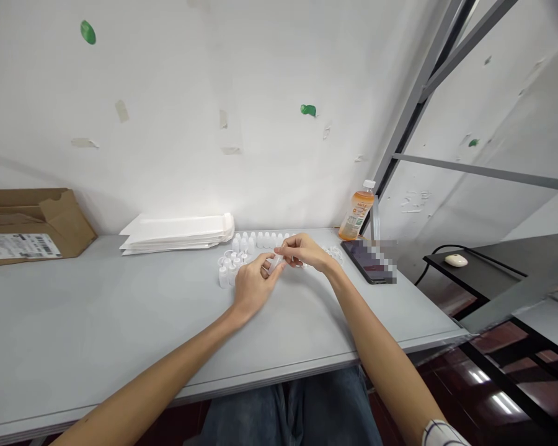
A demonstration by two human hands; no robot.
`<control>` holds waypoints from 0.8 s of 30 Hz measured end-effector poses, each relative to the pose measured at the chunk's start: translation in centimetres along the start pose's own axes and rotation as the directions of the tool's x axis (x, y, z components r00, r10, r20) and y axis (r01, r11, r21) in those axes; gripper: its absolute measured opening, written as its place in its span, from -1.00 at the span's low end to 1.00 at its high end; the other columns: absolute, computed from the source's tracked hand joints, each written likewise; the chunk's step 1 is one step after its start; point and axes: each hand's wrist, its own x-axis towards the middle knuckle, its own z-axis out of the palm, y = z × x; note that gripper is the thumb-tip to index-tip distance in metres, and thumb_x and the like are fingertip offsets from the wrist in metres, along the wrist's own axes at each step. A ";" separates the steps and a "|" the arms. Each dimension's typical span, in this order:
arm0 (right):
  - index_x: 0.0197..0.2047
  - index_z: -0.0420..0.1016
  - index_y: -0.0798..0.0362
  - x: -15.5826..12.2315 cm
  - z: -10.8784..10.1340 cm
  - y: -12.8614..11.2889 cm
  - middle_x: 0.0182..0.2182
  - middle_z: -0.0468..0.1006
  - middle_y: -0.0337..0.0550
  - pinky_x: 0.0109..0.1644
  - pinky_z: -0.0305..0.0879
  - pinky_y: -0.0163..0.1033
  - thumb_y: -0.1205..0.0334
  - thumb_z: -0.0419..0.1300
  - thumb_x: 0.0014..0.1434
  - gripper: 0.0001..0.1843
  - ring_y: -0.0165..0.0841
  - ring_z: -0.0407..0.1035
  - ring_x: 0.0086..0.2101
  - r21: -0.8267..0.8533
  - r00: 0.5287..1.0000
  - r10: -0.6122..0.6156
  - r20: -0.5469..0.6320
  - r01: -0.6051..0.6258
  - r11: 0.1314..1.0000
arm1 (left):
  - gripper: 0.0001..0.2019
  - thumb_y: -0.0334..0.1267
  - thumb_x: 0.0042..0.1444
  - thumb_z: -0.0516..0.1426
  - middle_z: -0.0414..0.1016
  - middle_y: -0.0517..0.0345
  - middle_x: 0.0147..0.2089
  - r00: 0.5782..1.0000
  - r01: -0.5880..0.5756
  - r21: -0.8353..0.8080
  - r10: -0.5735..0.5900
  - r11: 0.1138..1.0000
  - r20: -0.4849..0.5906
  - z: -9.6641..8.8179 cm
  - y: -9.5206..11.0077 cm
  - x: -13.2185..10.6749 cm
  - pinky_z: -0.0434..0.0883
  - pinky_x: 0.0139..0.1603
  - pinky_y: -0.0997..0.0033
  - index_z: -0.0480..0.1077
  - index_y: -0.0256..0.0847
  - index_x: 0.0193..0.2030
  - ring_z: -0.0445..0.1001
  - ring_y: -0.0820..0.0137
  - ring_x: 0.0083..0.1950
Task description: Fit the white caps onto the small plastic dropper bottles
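My left hand [252, 284] is closed around a small translucent plastic dropper bottle [274, 264], held tilted a little above the table. At the bottle's upper end, the fingers of my right hand [303, 250] pinch together; whether a cap is between them is hidden. Several similar white-capped bottles [224, 277] stand just left of my left hand, partly covered by it. Behind both hands runs a row of more small bottles [263, 239]. Small loose whitish pieces [335, 253] lie beyond my right wrist, too small to make out clearly.
The grey table [121, 322] meets a white wall. At the left sits an opened cardboard box [69, 223]; flat white packaging [179, 232] is stacked near the wall. An orange drink bottle [357, 214] and a phone [367, 263] are at the right, beside a metal frame [411, 121].
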 end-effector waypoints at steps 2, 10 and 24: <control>-0.63 0.32 0.12 0.0 -0.1 -0.1 -0.69 0.35 -0.28 -0.64 -0.04 -0.37 -0.03 0.33 0.00 -0.56 -0.55 0.16 -0.69 0.017 1.000 -0.009 0.003 0.009 1.000 | -0.69 -0.02 0.11 0.15 0.44 0.22 -0.45 1.000 -0.006 -0.055 0.005 0.998 -0.011 0.0 0.0 -0.1 0.27 -0.43 0.47 0.48 -0.21 -0.15 0.39 0.46 -0.53; -0.57 0.38 0.13 0.0 0.0 -0.2 -0.65 0.36 -0.28 -0.58 0.13 -0.35 -0.04 0.34 0.00 -0.58 -0.49 0.25 -0.63 0.058 0.998 -0.054 0.014 0.054 0.997 | -0.61 0.02 0.15 0.11 0.30 0.31 -0.63 0.998 0.060 -0.298 -0.059 0.953 0.011 0.3 -0.2 -0.3 0.28 -0.52 0.49 0.49 -0.27 -0.10 0.32 0.49 -0.65; -0.44 0.49 0.15 -0.1 -0.4 -0.2 -0.62 0.41 -0.25 -0.54 0.23 -0.33 0.02 0.35 0.01 -0.67 -0.45 0.30 -0.59 0.121 0.998 -0.060 0.009 0.059 0.991 | -0.60 0.09 0.21 0.00 0.40 0.22 -0.41 0.988 0.145 -0.409 -0.114 0.901 0.100 -0.1 0.4 -0.1 0.20 -0.69 0.58 0.40 -0.22 -0.14 0.38 0.54 -0.65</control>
